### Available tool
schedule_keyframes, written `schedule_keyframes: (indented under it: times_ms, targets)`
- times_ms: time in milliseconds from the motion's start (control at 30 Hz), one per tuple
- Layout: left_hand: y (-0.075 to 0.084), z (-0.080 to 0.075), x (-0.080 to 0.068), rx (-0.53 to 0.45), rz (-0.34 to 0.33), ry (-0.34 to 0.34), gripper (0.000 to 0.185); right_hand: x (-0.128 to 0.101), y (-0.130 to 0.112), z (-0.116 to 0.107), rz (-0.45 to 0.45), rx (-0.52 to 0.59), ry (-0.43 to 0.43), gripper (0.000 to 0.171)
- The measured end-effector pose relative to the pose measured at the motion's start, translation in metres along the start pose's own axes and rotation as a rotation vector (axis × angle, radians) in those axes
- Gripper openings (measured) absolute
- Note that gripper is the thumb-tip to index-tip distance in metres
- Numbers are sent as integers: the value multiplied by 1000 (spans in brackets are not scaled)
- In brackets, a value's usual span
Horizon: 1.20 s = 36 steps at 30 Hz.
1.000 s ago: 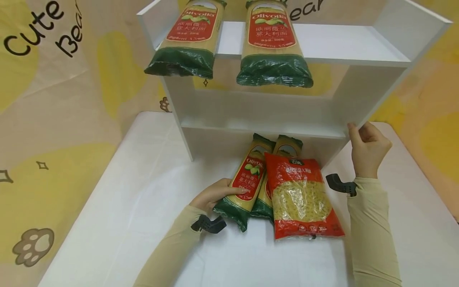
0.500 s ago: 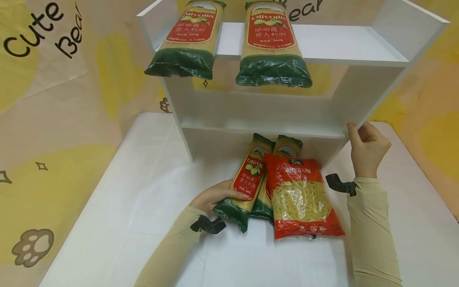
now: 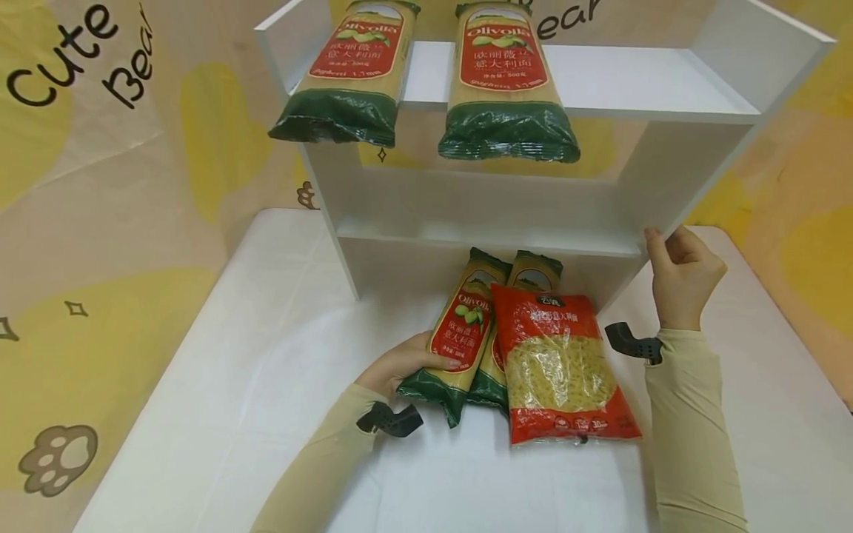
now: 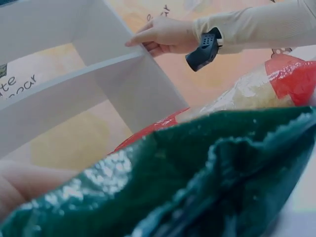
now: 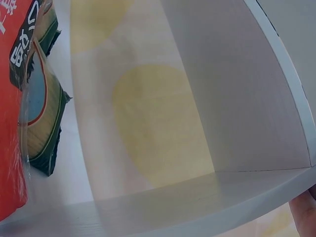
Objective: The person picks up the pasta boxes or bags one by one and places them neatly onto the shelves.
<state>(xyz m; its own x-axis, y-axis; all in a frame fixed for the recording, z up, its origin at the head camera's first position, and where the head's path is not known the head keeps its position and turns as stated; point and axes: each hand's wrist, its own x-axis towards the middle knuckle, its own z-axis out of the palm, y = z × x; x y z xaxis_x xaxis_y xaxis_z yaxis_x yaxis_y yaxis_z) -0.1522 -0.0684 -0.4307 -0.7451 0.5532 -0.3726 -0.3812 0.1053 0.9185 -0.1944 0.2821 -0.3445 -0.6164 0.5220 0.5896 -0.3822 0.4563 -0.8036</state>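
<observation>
In the head view my left hand [image 3: 400, 364] grips the lower part of a spaghetti pack [image 3: 463, 326], thumb across its red label. The pack's green end [image 4: 123, 182] fills the front of the left wrist view. A second spaghetti pack [image 3: 533, 275] lies partly beneath it and beneath a red bag of short pasta [image 3: 560, 363]. At the right, my right hand [image 3: 686, 277] holds the edge of the white shelf unit [image 3: 646, 78], thumb on the inner side. Only a bit of that hand [image 5: 303, 212] shows in the right wrist view.
Two more spaghetti packs [image 3: 349, 74] lie on the upper shelf, their green ends overhanging its front edge. The unit stands on a white-covered table [image 3: 266, 355]. A patterned cloth [image 3: 133, 185] hangs behind and along the sides.
The lower end of the spaghetti pack in my left hand has shifted very slightly. My right hand keeps its place on the shelf unit.
</observation>
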Motion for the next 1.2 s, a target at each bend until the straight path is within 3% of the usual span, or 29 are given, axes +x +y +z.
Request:
schedule_keyframes:
  times_ms: [467, 800, 1033, 1200]
  targets:
    - [9, -2, -18, 7, 17, 61, 56, 0, 4, 0, -13, -40, -17, 18]
    - [12, -2, -35, 31, 15, 26, 62, 0, 0, -1, -15, -14, -22, 18]
    - [18, -2, -52, -57, 2, -37, 64, -2, 1, 0, -23, -31, -38, 19]
    - [22, 0, -63, 15, 43, -9, 62, 0, 2, -2, -15, -45, -36, 19]
